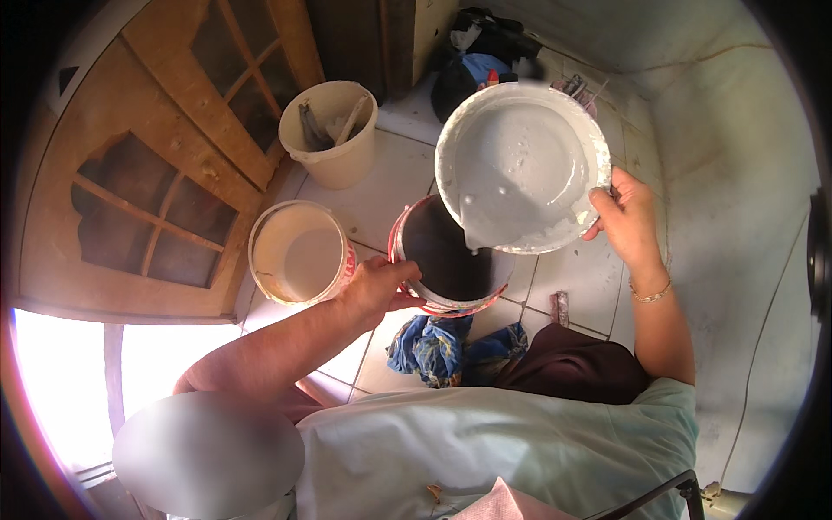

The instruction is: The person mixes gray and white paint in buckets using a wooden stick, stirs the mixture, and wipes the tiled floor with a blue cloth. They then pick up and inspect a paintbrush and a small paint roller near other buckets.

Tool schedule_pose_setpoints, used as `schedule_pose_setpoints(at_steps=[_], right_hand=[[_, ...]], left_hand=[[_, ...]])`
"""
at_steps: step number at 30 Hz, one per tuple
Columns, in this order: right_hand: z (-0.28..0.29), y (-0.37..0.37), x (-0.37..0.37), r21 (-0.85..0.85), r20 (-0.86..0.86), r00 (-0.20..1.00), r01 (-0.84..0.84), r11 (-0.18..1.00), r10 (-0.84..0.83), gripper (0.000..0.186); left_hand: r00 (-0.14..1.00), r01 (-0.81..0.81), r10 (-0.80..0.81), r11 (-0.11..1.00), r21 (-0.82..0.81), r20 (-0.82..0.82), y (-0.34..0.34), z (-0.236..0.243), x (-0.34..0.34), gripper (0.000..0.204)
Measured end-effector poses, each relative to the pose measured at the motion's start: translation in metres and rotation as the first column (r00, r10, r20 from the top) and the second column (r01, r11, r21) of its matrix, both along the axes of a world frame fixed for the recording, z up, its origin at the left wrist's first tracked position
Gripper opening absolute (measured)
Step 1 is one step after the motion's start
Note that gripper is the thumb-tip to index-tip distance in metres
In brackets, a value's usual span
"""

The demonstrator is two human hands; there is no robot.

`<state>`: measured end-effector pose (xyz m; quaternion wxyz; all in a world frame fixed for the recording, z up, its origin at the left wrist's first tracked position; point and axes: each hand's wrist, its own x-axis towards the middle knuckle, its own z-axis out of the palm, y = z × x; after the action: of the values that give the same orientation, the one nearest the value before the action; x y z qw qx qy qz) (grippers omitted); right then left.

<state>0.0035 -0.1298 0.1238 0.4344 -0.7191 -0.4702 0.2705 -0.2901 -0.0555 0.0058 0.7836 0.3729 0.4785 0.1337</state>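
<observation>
A white bucket (443,165) of grey liquid (529,165) hangs above the tiled floor (403,165), pinched at its four o'clock rim by the right hand (626,215), thumb on top; the fingers beneath are mostly hidden. A grey drip clings to its seven o'clock lip. Overlapping it on the seven-to-eight o'clock side is a red-sided bucket (459,305), its rim clasped at nine o'clock by the left hand (381,286); its interior is too dark to read. Whether the two rims touch cannot be told.

Two more buckets make four in all: a cream bucket (270,247) with pale contents at nine o'clock from the red-sided one, partly covered by the left hand and forearm, and an off-white bucket (338,169) between ten and eleven, holding at least two tools, their ends sunk out of sight. Blue patterned cloth (433,351) lies at six o'clock. Two wooden door panels (130,277) stand at ten, the upper cut off. Dark bags (485,35) at twelve are hard to separate or count.
</observation>
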Motion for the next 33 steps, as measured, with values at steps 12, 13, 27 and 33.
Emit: schedule_pose_setpoints(at_steps=[12, 13, 27, 33], right_hand=[[0.0, 0.005, -0.039, 0.369, 0.569, 0.822, -0.242, 0.897, -0.012, 0.034], [0.001, 0.005, -0.039, 0.374, 0.57, 0.822, -0.246, 0.894, -0.013, 0.034], [0.017, 0.01, -0.048, 0.466, 0.793, 0.603, -0.508, 0.724, -0.087, 0.042], [0.017, 0.017, -0.049, 0.483, 0.787, 0.612, -0.529, 0.698, -0.081, 0.043]], left_hand=[[0.974, -0.2, 0.21, 0.973, -0.111, 0.081, 0.016, 0.004, 0.003, 0.04], [0.977, -0.181, 0.192, 0.977, -0.113, 0.091, 0.019, -0.006, 0.002, 0.039], [0.94, -0.283, 0.307, 0.945, -0.164, 0.147, 0.027, -0.012, 0.006, 0.033], [0.904, -0.339, 0.382, 0.914, -0.221, 0.192, 0.03, -0.005, 0.008, 0.029]])
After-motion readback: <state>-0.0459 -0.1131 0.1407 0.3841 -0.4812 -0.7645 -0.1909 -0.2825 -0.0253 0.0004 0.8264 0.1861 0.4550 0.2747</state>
